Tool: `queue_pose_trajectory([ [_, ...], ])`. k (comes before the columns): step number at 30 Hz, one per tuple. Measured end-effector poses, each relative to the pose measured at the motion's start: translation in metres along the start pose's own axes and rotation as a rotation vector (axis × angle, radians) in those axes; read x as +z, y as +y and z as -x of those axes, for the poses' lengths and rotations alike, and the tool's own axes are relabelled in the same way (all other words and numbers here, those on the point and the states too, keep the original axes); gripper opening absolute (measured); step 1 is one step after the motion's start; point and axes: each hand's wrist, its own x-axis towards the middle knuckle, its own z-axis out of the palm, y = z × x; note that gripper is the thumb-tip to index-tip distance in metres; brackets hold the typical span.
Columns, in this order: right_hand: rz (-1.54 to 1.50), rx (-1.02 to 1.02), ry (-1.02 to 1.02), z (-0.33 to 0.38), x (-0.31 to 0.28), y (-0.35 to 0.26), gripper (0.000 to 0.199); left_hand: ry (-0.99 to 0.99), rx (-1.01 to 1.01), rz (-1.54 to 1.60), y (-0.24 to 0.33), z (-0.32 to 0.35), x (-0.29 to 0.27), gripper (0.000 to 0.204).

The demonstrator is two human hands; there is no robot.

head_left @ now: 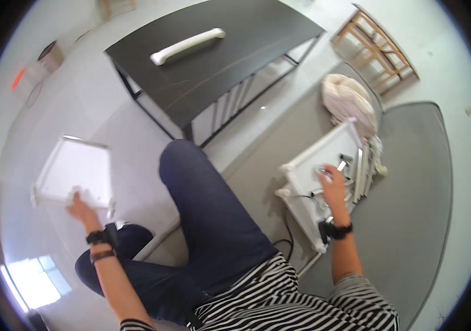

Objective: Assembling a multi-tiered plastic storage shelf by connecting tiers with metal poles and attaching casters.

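Observation:
My left hand (83,212) is at the near edge of a white rectangular panel with raised edges (75,168), low down on the left. Its fingers are smeared by motion, so whether they grip anything does not show. My right hand (333,190) is over a second white tray-like panel (307,160) on the grey seat. Its thumb and fingers are curled together at something small and shiny, too small to name. Small metal pieces (345,161) and a dark cable lie around it in the panel. Several long pale bars (361,171) rest along the panel's right side.
A black table (235,52) stands ahead, with a long white bar with rounded ends (188,46) on it. A cream cloth bundle (350,99) lies on the grey sofa (412,160) behind the panel. A wooden stool (376,47) is at the far right, a bin (51,57) at the far left.

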Motion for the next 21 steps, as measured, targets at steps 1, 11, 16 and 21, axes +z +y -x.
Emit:
queue_pose_trajectory([
  [1, 0.134, -0.041, 0.037, 0.001, -0.017, 0.051, 0.033, -0.08, -0.069, 0.128, -0.017, 0.02, 0.022, 0.033],
  [11, 0.353, 0.134, -0.133, 0.036, 0.0, 0.078, 0.04, -0.315, 0.363, -0.737, -0.168, -0.033, -0.042, 0.037],
  [16, 0.477, 0.141, -0.128, 0.032, -0.007, 0.065, 0.041, -0.356, 0.4, -1.038, -0.147, 0.023, -0.003, 0.045],
  [21, 0.653, -0.013, -0.069, 0.017, -0.002, 0.017, 0.043, -0.42, 0.172, -1.128, -0.152, 0.041, -0.006, 0.046],
])
